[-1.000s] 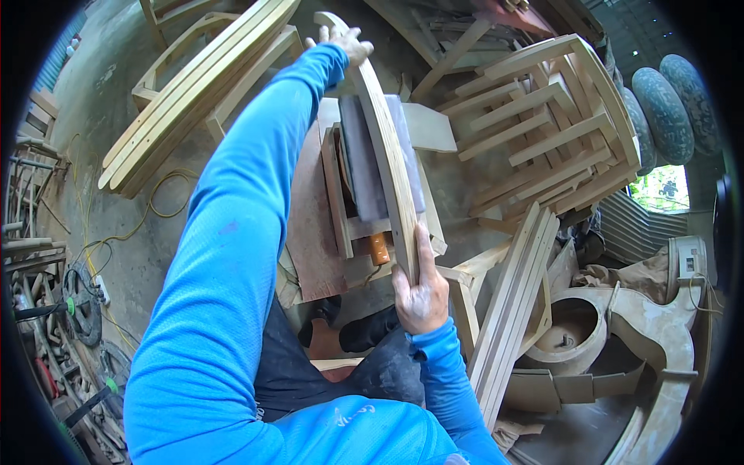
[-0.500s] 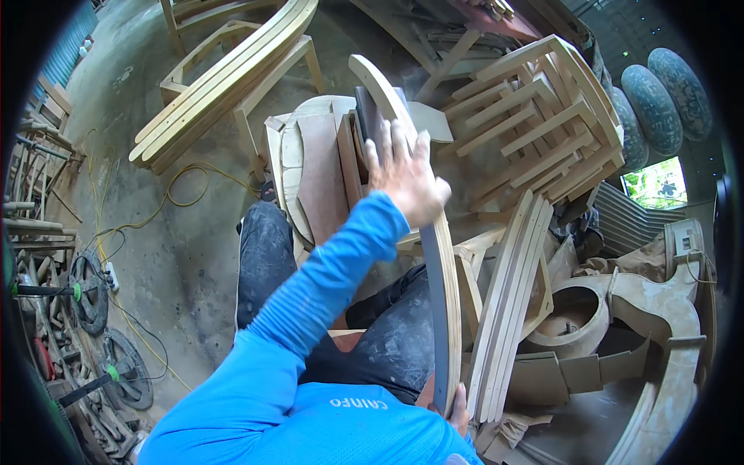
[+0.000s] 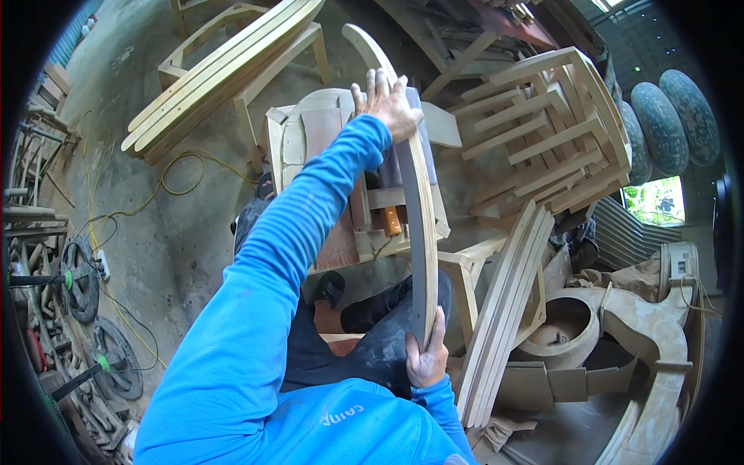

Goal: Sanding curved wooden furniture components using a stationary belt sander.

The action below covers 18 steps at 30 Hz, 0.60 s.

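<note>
— What is the right hand (image 3: 427,358) doing?

— It is clamping the near end of the long curved pale wooden slat (image 3: 413,194), fingers wrapped and pressed together around its edge, just above the person's lap.

— And the other one?

— The left hand (image 3: 387,102) is pressing on the slat's far stretch, fingers spread over the top, palm bearing down — the blue sleeve is reaching out along it.

— Which way is the slat lying?

— Its long axis is running away from the body, from the right hand up past the left, the tip curving beyond it. The right hand is nearer the body; the left is nearer the free tip.

— What sits around the slat?

— Under it is standing a boxy wooden sanding bench (image 3: 325,178); right of the slat, a stack of pale wooden chair frames (image 3: 558,124); left of it, a yellow cable (image 3: 167,190) is trailing across the grey concrete floor (image 3: 139,248).
</note>
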### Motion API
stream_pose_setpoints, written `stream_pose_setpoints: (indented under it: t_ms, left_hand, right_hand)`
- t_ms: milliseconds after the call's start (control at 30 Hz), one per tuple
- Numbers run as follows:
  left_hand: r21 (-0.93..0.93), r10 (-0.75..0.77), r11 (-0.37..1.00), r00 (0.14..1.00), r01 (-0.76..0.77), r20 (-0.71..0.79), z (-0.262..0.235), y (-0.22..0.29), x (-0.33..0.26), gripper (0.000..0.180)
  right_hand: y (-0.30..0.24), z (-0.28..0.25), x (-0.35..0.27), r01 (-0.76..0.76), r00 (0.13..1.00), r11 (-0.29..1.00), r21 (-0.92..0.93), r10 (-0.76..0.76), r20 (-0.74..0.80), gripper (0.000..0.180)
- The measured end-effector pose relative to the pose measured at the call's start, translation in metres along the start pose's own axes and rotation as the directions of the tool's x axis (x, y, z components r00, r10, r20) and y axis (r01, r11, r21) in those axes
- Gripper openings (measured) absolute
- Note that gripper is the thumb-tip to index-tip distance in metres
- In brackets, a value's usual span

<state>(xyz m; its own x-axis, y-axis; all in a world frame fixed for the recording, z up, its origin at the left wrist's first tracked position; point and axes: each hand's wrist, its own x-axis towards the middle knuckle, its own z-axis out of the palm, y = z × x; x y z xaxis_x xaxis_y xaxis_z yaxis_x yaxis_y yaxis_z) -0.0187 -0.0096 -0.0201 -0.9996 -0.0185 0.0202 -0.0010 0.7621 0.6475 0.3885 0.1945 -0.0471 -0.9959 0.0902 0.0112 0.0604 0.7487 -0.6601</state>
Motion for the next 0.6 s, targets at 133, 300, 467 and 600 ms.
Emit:
stream_pose_setpoints:
  t_ms: [133, 300, 467, 600]
  left_hand:
    - [-0.040, -0.014, 0.999, 1.000, 0.013, -0.024, 0.004, -0.025, 0.052, 0.092]
    - [-0.079, 0.029, 0.996, 0.995, -0.036, -0.097, 0.018, -0.046, 0.117, 0.089]
    - [-0.082, -0.020, 0.997, 0.994, 0.011, -0.109, 0.011, -0.082, 0.176, 0.086]
    - [0.361, 0.430, 0.838, 0.902, -0.409, 0.024, 0.062, -0.084, 0.232, 0.023]
  right_hand:
    - [-0.013, 0.011, 0.047, 0.040, 0.999, 0.999, 0.004, -0.041, 0.006, 0.072]
    - [-0.020, 0.026, 0.103, 0.278, 0.948, 0.936, -0.217, -0.304, -0.098, 0.066]
    - [-0.045, 0.044, 0.146, 0.262, 0.945, 0.922, -0.286, -0.305, -0.116, 0.060]
    - [-0.043, 0.036, 0.184, 0.210, 0.959, 0.905, -0.370, -0.264, -0.102, 0.060]
